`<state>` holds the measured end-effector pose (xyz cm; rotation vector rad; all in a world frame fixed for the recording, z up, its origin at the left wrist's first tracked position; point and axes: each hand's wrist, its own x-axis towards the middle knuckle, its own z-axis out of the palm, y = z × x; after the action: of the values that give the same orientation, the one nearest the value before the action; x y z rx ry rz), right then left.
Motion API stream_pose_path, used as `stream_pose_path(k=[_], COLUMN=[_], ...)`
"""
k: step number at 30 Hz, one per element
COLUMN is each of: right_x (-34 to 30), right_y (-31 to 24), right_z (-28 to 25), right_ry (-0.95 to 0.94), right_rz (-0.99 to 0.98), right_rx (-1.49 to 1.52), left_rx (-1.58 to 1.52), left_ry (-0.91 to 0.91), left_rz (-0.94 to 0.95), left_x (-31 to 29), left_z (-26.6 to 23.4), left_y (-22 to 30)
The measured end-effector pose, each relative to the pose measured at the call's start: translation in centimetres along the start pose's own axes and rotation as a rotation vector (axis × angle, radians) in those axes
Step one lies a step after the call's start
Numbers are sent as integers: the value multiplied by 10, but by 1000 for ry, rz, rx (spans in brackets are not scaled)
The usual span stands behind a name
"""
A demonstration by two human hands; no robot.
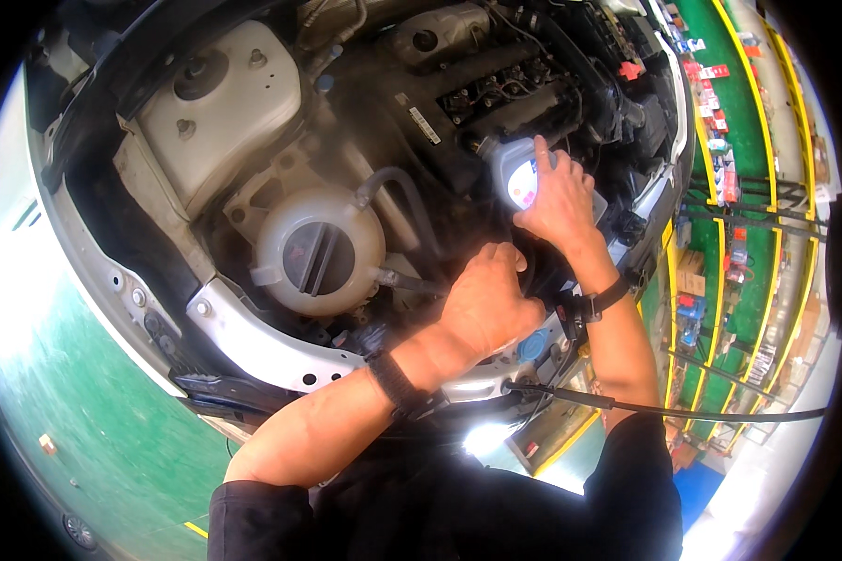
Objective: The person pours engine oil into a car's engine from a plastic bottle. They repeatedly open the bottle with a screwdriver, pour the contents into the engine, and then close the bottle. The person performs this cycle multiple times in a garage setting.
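My right hand [559, 198] is wrapped round a grey plastic bottle [507, 161] with a white label. The bottle is tilted, its neck pointing left at the edge of the black engine cover [412, 112]; I cannot tell whether the neck sits in an opening. My left hand [494, 301] is closed, fingers curled, over the front of the engine bay. What it holds, if anything, is hidden. Just below its knuckles is a light blue cap [533, 345]. Left of this hand stands a round whitish coolant tank [370, 245] with a black cap [319, 258] and hoses.
A black prop rod or cable [702, 411] runs from the car's front edge to the right. Yellow-edged shelves [720, 280] with boxes stand at the right. The white fender [28, 271] and green floor [112, 439] lie at the left.
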<state>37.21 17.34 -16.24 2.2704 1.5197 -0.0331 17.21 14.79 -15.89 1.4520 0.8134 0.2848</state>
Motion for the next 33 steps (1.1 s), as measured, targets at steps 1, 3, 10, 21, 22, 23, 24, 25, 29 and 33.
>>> stream_pose_path(k=[1,3,10,21,22,23,24,25,29,33], right_x=[0,0,2,7,7,8,8,8,10,11], right_y=[0,-1,-5,-12,-13,-14,-15,-15,-17,-16], right_z=[0,-2,-5,-9,-9,-10,-11,-12,-13,-10], right_ry=[11,13,45,87,101,101,110,119,164,171], right_rz=[-3,-6,-15,-15,-20,-21,-25,-28,-56,-60], right_rx=[-6,-9,-47,-112,-129,-129,-140,-150,-184,-197], left_rx=[-1,2,6,16,15,17,18,18,13,10], left_ry=[0,-4,12,-1,1,-5,-11,-10,-11,-7], left_rz=[0,-4,28,-5,-5,-12,-19,-19,-29,-30], left_x=[0,0,0,-1,-1,-1,-1,-1,-1,0], left_z=[0,-1,-3,-7,-8,-8,-9,-9,-11,-11], left_y=[1,2,3,8,9,9,10,9,12,12])
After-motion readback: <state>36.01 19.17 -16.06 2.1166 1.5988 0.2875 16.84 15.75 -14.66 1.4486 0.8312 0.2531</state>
